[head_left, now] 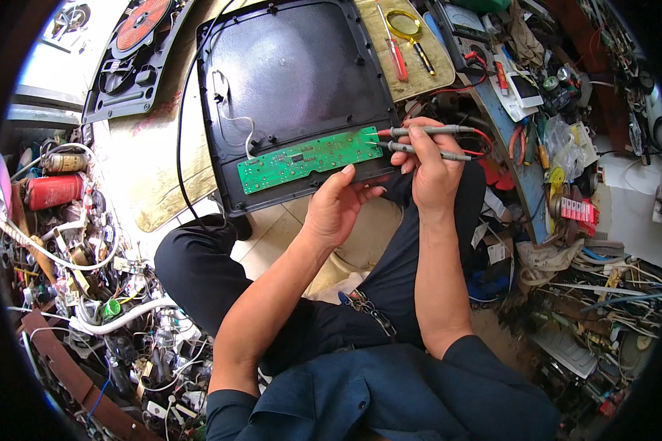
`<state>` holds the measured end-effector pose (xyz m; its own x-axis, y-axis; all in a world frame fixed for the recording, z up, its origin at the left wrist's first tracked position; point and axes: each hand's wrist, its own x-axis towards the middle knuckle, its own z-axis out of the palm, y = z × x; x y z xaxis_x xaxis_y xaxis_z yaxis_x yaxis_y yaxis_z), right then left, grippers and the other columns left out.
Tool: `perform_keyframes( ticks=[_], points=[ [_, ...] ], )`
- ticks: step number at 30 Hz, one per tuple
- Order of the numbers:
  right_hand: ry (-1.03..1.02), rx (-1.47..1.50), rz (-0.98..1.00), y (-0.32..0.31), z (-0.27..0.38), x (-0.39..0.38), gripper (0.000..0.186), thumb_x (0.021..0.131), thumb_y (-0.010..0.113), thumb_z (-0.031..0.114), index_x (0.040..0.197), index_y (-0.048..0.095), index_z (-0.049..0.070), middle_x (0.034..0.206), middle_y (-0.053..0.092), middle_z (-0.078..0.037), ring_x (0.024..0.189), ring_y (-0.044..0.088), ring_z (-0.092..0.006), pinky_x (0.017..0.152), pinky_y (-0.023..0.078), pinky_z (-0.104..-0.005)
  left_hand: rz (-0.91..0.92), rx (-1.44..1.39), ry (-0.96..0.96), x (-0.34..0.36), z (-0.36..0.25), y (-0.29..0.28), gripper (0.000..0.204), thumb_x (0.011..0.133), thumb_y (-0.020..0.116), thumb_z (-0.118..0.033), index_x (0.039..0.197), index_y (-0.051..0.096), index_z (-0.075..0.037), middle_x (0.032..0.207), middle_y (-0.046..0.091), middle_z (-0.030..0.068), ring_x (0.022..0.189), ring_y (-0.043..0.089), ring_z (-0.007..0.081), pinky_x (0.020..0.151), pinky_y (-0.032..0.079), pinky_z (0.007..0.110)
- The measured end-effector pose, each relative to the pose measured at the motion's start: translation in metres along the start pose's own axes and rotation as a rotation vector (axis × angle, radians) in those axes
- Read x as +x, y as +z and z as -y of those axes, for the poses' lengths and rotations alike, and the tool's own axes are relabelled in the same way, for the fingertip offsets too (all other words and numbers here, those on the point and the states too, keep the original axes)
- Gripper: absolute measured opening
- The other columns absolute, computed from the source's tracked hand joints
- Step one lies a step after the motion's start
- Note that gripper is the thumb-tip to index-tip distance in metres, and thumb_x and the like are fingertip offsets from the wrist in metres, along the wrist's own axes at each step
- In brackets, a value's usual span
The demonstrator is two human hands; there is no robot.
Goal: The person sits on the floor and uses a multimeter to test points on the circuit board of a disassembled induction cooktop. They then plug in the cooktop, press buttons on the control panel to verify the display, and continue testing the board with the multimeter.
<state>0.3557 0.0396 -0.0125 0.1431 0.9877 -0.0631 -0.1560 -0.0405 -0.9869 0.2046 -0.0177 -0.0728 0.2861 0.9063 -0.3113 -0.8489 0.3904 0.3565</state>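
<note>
A long green circuit board [309,160] lies along the near edge of a black cooktop panel [294,70], its underside facing up. A white cable runs from the board's left part up over the panel. My right hand [435,165] is closed around two grey multimeter probes [434,131], held like chopsticks. Their tips point at the board's right end; I cannot tell whether they touch it. My left hand [337,204] grips the panel's near edge, thumb on top by the board, fingers partly hidden beneath.
A red screwdriver [397,60] and a yellow-rimmed magnifying glass [404,26] lie right of the panel. At the upper left rests an open cooktop base with a copper coil [141,26]. A black cord [181,132] crosses the left side. Heaped parts and wires flank both sides.
</note>
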Motion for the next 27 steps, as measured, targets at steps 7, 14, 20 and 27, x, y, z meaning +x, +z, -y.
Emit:
perform_keyframes(
  ticks=[7,14,20,27],
  points=[
    [0.021,-0.016,-0.007,0.002,0.001,0.001,0.019,0.100,0.064,0.014,0.110,0.069,-0.002,0.089,0.074,-0.010,0.064,0.067,-0.0083,0.050,0.045,-0.0175,-0.033,0.096,0.028,0.000,0.001,0.002,0.052,0.100,0.059,-0.040,0.139,0.056,-0.004,0.130,0.068,0.0113,0.117,0.064,0.0254,0.099,0.047,0.040],
    [0.015,-0.020,0.002,0.003,0.001,0.000,0.020,0.100,0.064,0.015,0.109,0.069,-0.003,0.088,0.073,-0.010,0.064,0.068,-0.0085,0.049,0.043,-0.0173,-0.047,0.028,0.024,-0.003,-0.004,0.006,0.058,0.103,0.055,-0.046,0.143,0.051,-0.004,0.132,0.066,0.0144,0.118,0.064,0.0288,0.098,0.049,0.041],
    [0.017,-0.078,0.002,0.003,0.001,0.000,0.021,0.102,0.062,0.016,0.111,0.067,-0.003,0.093,0.076,-0.016,0.063,0.067,-0.0103,0.050,0.045,-0.0181,-0.028,0.036,0.024,-0.002,-0.005,0.004,0.054,0.104,0.054,-0.042,0.142,0.052,-0.004,0.132,0.066,0.0148,0.116,0.066,0.0292,0.096,0.052,0.041],
    [0.032,-0.059,-0.008,0.004,0.003,-0.001,0.021,0.099,0.065,0.016,0.109,0.070,-0.002,0.087,0.074,-0.009,0.063,0.067,-0.0079,0.050,0.044,-0.0177,0.002,0.028,0.041,-0.002,-0.004,0.002,0.047,0.106,0.054,-0.034,0.140,0.054,-0.002,0.130,0.067,0.0141,0.114,0.067,0.0282,0.096,0.053,0.040]
  ],
)
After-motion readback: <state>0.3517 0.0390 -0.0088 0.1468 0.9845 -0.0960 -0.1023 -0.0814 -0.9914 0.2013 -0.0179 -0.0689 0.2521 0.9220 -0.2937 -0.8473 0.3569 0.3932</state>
